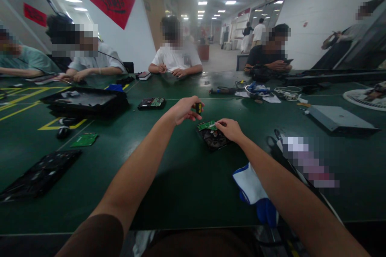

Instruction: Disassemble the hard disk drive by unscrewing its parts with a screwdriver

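Near the middle of the table lies a hard drive (pixel 214 140), its dark metal underside facing up. A small green circuit board (pixel 206 125) rests over its far end, and the fingers of my right hand (pixel 230 129) pinch the board's right edge. Just beyond and to the left, my left hand (pixel 185 111) is raised above the table. Its fingers are closed on a short black-and-yellow tool handle (pixel 198 107); any tip is too small or hidden to make out. My left hand is apart from the drive.
Another hard drive (pixel 151 103) lies farther off. On the left are a loose circuit board (pixel 84 139), a black panel (pixel 42 173) and a black tray (pixel 86 100). Blue-white gloves (pixel 251 184) lie under my right forearm, with a grey metal box (pixel 342 117) beyond. People sit opposite.
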Motion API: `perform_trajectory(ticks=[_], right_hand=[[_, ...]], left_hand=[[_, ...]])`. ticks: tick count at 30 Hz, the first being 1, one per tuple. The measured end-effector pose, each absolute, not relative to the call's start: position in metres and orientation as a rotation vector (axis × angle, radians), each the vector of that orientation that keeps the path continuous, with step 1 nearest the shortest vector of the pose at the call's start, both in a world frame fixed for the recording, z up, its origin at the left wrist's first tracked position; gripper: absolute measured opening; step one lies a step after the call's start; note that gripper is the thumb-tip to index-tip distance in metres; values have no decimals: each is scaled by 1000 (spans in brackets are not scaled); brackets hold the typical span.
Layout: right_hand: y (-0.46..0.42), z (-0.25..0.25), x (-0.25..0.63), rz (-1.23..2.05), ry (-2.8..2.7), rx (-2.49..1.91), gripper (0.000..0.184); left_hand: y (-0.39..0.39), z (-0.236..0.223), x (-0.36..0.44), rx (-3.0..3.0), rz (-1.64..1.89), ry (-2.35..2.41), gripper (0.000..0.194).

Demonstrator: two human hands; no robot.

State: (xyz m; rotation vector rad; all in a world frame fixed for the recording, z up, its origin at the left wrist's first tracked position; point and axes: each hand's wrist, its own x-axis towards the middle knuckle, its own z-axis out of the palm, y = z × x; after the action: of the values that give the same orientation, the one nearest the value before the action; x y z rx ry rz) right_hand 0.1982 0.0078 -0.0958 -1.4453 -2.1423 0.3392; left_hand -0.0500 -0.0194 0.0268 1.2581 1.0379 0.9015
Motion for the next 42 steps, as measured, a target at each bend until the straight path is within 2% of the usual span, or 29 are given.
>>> perform_trajectory(ticks=[35, 42], right_hand=[[8, -98, 200, 332, -2133, -1428, 33], [8, -98, 199, 337, -2139, -1429, 33]], left_hand=[[-20, 26, -46, 1207, 895, 995, 24], [-19, 25, -48, 1244, 896, 1003, 29]])
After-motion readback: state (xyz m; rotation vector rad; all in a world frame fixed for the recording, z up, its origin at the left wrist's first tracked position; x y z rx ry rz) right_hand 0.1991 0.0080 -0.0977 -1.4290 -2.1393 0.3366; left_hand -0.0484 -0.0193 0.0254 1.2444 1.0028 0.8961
